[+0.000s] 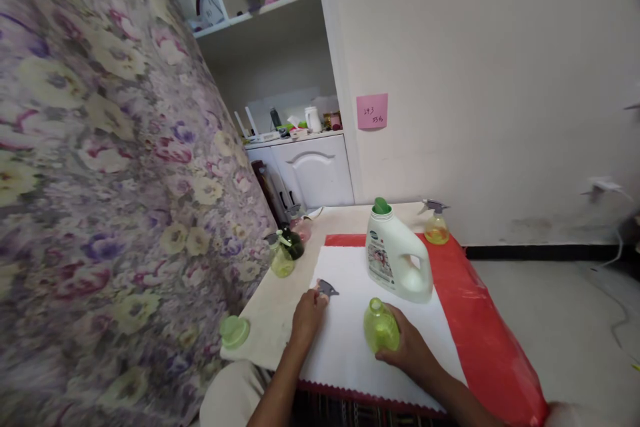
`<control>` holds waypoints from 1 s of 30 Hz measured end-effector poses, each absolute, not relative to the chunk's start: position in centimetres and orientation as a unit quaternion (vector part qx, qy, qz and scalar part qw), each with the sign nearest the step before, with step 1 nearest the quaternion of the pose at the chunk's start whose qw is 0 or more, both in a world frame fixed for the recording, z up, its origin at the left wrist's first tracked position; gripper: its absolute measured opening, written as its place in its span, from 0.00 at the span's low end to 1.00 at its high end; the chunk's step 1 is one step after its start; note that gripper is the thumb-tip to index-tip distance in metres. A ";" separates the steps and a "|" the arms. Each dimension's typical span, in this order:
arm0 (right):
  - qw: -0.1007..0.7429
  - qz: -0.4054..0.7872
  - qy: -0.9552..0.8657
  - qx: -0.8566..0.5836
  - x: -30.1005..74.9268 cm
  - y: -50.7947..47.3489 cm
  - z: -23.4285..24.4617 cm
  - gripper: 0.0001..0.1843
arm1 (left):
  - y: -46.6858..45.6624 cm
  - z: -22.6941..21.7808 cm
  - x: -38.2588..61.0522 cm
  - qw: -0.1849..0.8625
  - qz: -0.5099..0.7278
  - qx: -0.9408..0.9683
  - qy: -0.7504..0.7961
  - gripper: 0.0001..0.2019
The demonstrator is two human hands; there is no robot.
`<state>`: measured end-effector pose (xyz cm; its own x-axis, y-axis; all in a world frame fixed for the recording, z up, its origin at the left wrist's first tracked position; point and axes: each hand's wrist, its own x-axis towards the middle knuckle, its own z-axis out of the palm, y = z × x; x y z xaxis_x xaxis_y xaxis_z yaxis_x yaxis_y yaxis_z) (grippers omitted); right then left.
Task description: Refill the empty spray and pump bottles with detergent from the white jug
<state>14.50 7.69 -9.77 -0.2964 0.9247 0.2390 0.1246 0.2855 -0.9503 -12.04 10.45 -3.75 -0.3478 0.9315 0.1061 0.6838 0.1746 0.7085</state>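
My right hand (400,345) is wrapped round a translucent yellow-green spray bottle (379,327) with no top on its neck, tilted a little over the white sheet. In my left hand (309,310) is a grey trigger spray head (327,289), held low over the sheet's left edge. Behind the bottle stands a large pale green detergent jug (397,260) with a handle; a green spout shows in its mouth. A light green cap (234,331) lies at the table's left front corner.
Several spray bottles (283,260) stand along the table's left edge. Another spray bottle (437,230) with yellow liquid is at the back right. Red sheeting (480,320) covers the right side. A floral curtain (125,180) hangs at left; a wall (475,80) rises behind.
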 end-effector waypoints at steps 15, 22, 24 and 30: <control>0.437 0.467 -0.657 -0.400 14.5 8.0 -9.3 0.50 | 11.3 -0.9 -11.2 0.324 0.425 0.440 0.722 0.08; 0.439 0.452 -0.667 -0.397 14.5 7.9 -9.4 0.49 | 8.5 3.9 -10.0 0.465 0.651 0.321 0.507 0.08; 0.438 0.453 -0.670 -0.393 14.4 8.0 -9.4 0.49 | 7.9 5.0 -9.2 0.477 0.688 0.304 0.455 0.08; 0.433 0.457 -0.669 -0.395 14.4 8.1 -9.6 0.50 | 6.7 7.7 -5.5 0.497 0.765 0.275 0.304 0.17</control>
